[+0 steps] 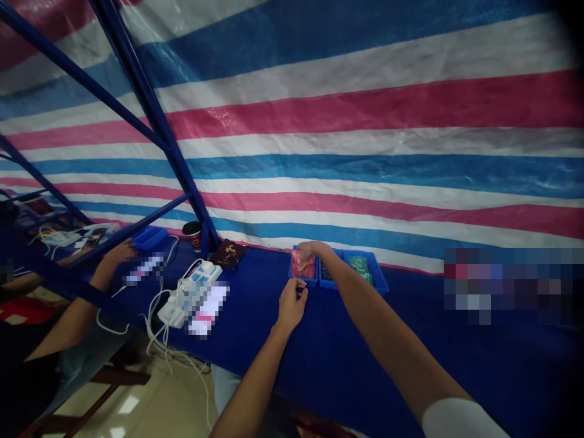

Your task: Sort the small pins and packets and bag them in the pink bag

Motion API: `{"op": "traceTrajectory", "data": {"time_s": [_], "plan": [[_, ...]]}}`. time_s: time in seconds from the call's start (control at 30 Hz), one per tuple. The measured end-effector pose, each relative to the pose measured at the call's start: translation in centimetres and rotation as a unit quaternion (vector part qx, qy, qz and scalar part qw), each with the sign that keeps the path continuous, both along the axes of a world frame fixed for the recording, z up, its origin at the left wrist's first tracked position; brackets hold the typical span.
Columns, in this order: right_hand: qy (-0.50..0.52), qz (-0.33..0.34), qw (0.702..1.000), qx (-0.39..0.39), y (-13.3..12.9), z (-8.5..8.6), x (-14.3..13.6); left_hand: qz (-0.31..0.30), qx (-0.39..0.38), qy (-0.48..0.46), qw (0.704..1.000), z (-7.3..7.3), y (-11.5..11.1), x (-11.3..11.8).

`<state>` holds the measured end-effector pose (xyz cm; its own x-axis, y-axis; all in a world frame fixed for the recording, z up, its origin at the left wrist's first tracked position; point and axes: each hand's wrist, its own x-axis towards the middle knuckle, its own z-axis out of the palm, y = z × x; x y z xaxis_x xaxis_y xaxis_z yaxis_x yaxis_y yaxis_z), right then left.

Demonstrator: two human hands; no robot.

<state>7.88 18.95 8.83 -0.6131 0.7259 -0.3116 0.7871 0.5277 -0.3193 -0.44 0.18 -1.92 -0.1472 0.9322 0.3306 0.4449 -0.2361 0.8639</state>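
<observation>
My left hand [291, 304] is just in front of a row of small blue bins, its fingers curled together in a pinch. Something small and dark shows at the fingertips, too small to name. My right hand [314, 248] reaches down into the left bin [310, 282], over pink pieces [308, 267] that look like small packets. Its fingertips are partly hidden, so I cannot tell whether they grip one. The middle bin [326, 284], partly covered by my right forearm, contains dark items. Green pieces [360, 266] lie in the right bin [381, 278].
Left of my hands are a white power strip [194, 286] with tangled cables, a phone [208, 309], a brown packet [229, 254] and a dark cup [192, 234]. Blue metal frame bars [155, 121] rise there. Another person's hand [119, 250] is near another blue tray [150, 237].
</observation>
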Motion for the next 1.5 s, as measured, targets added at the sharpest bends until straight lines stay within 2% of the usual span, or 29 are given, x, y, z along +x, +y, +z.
{"op": "traceTrajectory", "data": {"time_s": [0.13, 0.3, 0.33, 0.4, 0.5, 0.53, 0.6, 0.67, 0.7, 0.77, 0.87, 1.0, 1.1, 1.17, 1.23, 1.33, 1.4, 1.5], "plan": [[0.033, 0.011, 0.999, -0.027, -0.9, 0.9, 1.2, 0.005, 0.008, 0.002, 1.000, 0.0, 0.0, -0.1], [0.120, -0.018, 0.993, 0.005, -1.3, 3.4, 3.6, -0.001, 0.012, 0.008, 1.000, 0.3, -0.2, -0.2], [0.183, -0.033, 0.983, 0.008, -1.5, 4.1, 4.4, 0.001, 0.013, 0.009, 1.000, 0.4, -0.2, -0.2], [0.236, -0.040, 0.971, 0.004, -2.6, 5.7, 6.7, 0.005, 0.013, 0.006, 1.000, 0.5, -0.2, -0.2], [0.393, -0.100, 0.912, -0.063, -6.3, 7.0, 10.8, 0.008, 0.012, -0.001, 1.000, 0.8, -0.2, -0.1], [0.429, -0.111, 0.892, -0.087, -8.0, 6.8, 12.0, 0.007, 0.009, -0.009, 1.000, 0.8, -0.2, -0.1], [0.456, -0.137, 0.866, -0.151, -11.6, 5.4, 14.0, -0.003, 0.000, -0.034, 0.999, 0.9, -0.2, 0.0], [0.454, -0.161, 0.850, -0.212, -14.8, 3.0, 14.9, -0.016, -0.011, -0.061, 0.998, 1.0, -0.3, 0.2], [0.433, -0.162, 0.852, -0.246, -16.0, 1.6, 15.0, -0.023, -0.015, -0.066, 0.997, 1.1, -0.4, 0.2], [0.357, -0.142, 0.881, -0.277, -17.2, -0.9, 14.5, -0.039, -0.022, -0.056, 0.997, 1.2, -0.6, 0.4], [0.249, -0.103, 0.940, -0.209, -16.7, -3.5, 12.9, -0.067, -0.028, -0.035, 0.997, 1.4, -0.9, 0.5], [0.150, -0.060, 0.980, -0.114, -15.5, -4.1, 11.4, -0.076, -0.035, -0.022, 0.996, 1.7, -1.0, 0.6], [0.148, -0.096, 0.984, -0.008, -16.2, -3.6, 12.0, -0.084, -0.037, 0.001, 0.996, 2.1, -1.2, 0.8], [0.191, -0.139, 0.971, 0.049, -17.2, -3.3, 13.3, -0.077, -0.027, 0.022, 0.996, 2.4, -1.5, 0.9], [0.253, -0.191, 0.944, 0.087, -18.4, -3.2, 14.8, -0.070, -0.015, 0.048, 0.996, 2.5, -1.8, 1.0], [0.304, -0.284, 0.903, 0.107, -20.2, -4.0, 16.5, -0.094, -0.016, 0.082, 0.992, 2.6, -2.1, 1.0], [0.342, -0.293, 0.890, 0.077, -21.0, -5.1, 16.8, -0.114, -0.023, 0.094, 0.989, 2.7, -2.2, 1.0], [0.381, -0.250, 0.889, 0.049, -21.0, -6.5, 16.1, -0.132, -0.031, 0.100, 0.986, 2.7, -2.1, 1.0]]}}
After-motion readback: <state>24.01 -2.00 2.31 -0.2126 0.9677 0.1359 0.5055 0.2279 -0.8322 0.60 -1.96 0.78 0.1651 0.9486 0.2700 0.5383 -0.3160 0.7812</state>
